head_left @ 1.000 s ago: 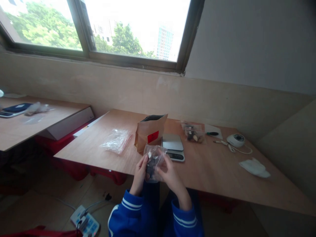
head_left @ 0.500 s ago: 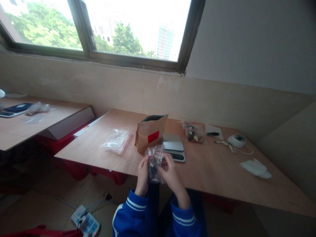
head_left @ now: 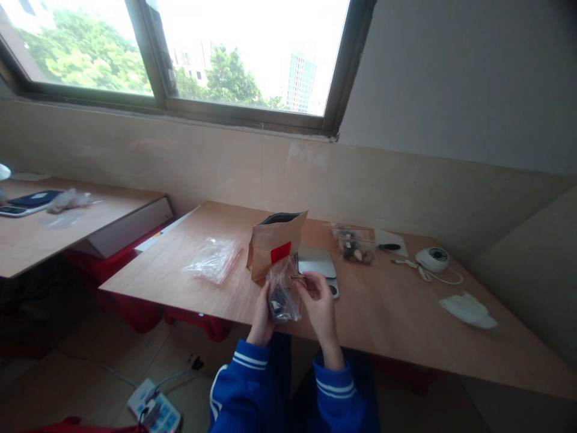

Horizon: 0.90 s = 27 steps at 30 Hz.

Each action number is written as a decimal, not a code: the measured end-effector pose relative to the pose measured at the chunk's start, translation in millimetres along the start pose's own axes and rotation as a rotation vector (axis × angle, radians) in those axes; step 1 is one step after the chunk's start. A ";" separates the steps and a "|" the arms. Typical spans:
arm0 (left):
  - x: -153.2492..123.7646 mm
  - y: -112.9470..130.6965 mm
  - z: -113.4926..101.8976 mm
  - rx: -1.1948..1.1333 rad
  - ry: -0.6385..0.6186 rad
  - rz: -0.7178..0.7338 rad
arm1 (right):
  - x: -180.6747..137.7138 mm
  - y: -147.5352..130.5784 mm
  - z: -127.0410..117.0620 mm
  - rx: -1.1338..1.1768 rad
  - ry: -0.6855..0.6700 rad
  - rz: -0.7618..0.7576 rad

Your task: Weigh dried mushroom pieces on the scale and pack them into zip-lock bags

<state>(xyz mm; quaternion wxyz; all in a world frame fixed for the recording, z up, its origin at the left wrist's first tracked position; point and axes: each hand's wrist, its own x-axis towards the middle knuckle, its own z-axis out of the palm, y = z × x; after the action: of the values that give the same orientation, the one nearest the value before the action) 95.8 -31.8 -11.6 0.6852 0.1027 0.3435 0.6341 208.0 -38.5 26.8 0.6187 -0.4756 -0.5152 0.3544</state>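
Above the surface's front edge point(head_left: 396, 352), my left fingers point(head_left: 265, 300) clamp a clear bag point(head_left: 283, 304) — right fingers point(head_left: 315, 285) pinch, apparently, a brown scrap point(head_left: 296, 278).

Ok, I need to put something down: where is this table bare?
The table is bare between the scale and crumpled white item, and behind the clear bags. Crowded: paper bag, scale, held bag, left hand, right hand together.

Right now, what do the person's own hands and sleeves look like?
The left hand and right hand are bare, without gloves. The left sleeve and right sleeve are blue, each ringed near the wrist by two white stripes; white trim also runs down the left sleeve.
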 end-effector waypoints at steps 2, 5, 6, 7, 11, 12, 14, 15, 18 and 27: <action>6.4 -1.9 -0.2 -0.058 -0.020 -0.037 | 7.4 1.5 -0.7 0.031 0.034 0.033; 13.8 -4.6 -3.0 -0.130 -0.070 -0.078 | 28.7 -8.4 -2.5 0.091 0.055 0.049; 15.1 -5.0 -3.9 -0.144 -0.094 -0.097 | 39.2 -16.0 -2.3 0.101 0.058 0.019; 15.6 -5.1 -4.5 -0.154 -0.119 -0.115 | 51.2 -25.6 -1.1 0.100 0.056 -0.031; 12.2 -2.7 -2.3 -0.171 -0.202 -0.137 | 104.7 -70.1 14.2 0.006 -0.056 -0.303; 10.9 -1.8 -1.4 -0.174 -0.206 -0.134 | 116.6 -78.6 19.7 -0.048 -0.098 -0.379; 9.2 -0.5 -0.7 -0.171 -0.182 -0.137 | 135.2 -88.5 29.8 -0.186 -0.206 -0.500; 8.9 -0.2 -1.1 -0.165 -0.155 -0.141 | 141.6 -89.8 33.7 -0.249 -0.269 -0.540; 10.6 -0.7 -4.5 -0.148 -0.072 -0.148 | 151.3 -85.2 38.3 -0.364 -0.439 -0.574; 15.1 -2.2 -6.1 -0.176 -0.145 -0.137 | 147.8 -81.7 31.4 -0.719 -0.521 -0.762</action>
<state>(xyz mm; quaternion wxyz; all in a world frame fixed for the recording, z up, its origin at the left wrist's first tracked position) 93.2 -19.7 -22.5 0.7563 0.0640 0.2423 0.6044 205.4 81.5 149.7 0.3551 -0.3341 -0.8730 0.0152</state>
